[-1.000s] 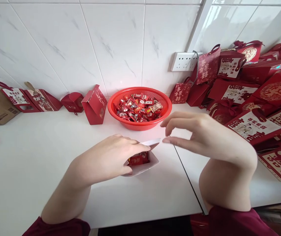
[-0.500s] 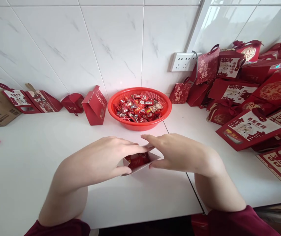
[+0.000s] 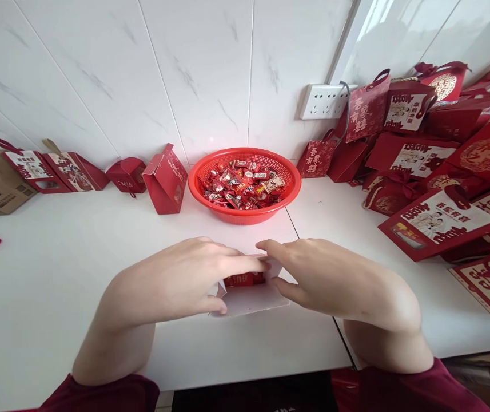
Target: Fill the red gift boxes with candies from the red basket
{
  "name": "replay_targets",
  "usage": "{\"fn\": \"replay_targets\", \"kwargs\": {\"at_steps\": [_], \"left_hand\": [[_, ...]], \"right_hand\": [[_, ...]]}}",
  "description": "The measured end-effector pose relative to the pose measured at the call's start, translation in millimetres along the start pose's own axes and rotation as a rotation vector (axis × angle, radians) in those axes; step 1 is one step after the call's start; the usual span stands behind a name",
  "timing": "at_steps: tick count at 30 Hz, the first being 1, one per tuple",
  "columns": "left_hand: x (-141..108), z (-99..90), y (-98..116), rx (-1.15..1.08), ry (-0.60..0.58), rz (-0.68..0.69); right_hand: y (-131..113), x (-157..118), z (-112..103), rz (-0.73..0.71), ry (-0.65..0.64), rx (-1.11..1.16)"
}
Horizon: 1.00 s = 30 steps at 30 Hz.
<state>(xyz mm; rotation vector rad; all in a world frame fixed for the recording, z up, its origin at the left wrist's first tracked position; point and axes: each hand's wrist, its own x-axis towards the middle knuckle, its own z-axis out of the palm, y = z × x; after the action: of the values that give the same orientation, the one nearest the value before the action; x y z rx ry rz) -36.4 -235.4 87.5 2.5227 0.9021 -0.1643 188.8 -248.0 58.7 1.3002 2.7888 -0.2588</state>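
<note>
Between my hands stands a small gift box (image 3: 253,300) with its top open, its pale inner flaps spread and red wrapped pieces (image 3: 245,279) visible inside. My left hand (image 3: 180,277) holds the left side, thumb at the near flap and fingers reaching across the far edge. On the right side, my right hand (image 3: 322,274) grips the box, its thumb by the right flap and its fingers at the far edge. The box's outer walls are mostly hidden. Beyond it sits a red plastic basket (image 3: 245,217) of wrapped candies (image 3: 245,186).
Along the wall stand a red house-shaped box (image 3: 165,183), a small round-topped box (image 3: 125,174) and flat handled boxes (image 3: 75,171). A cardboard carton (image 3: 0,183) is at far left. Many red gift boxes (image 3: 437,223) are heaped at right, near a power strip (image 3: 324,102).
The box's near flap has opened out towards me, showing more of its pale inside. My right hand has shifted slightly right. The view has tilted a little.
</note>
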Motion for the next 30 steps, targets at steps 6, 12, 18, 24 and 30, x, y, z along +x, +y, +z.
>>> {"fn": "replay_targets", "kwargs": {"at_steps": [6, 12, 18, 24, 30], "left_hand": [[3, -8.2, -11, -0.029, 0.025, -0.071], [0, -9.7, -16, -0.025, 0.030, -0.067], [6, -2.8, -7, -0.045, -0.021, -0.007], [12, 0.4, -2, -0.085, -0.070, 0.080], [9, -1.0, -7, -0.071, 0.075, -0.052]], "right_hand": [[8, -1, 2, 0.006, 0.067, -0.001], [10, -1, 1, 0.009, 0.051, 0.009], [9, -4, 1, -0.033, 0.065, 0.023], [9, -3, -1, -0.023, 0.007, 0.074], [10, -1, -8, -0.061, 0.066, 0.247]]}}
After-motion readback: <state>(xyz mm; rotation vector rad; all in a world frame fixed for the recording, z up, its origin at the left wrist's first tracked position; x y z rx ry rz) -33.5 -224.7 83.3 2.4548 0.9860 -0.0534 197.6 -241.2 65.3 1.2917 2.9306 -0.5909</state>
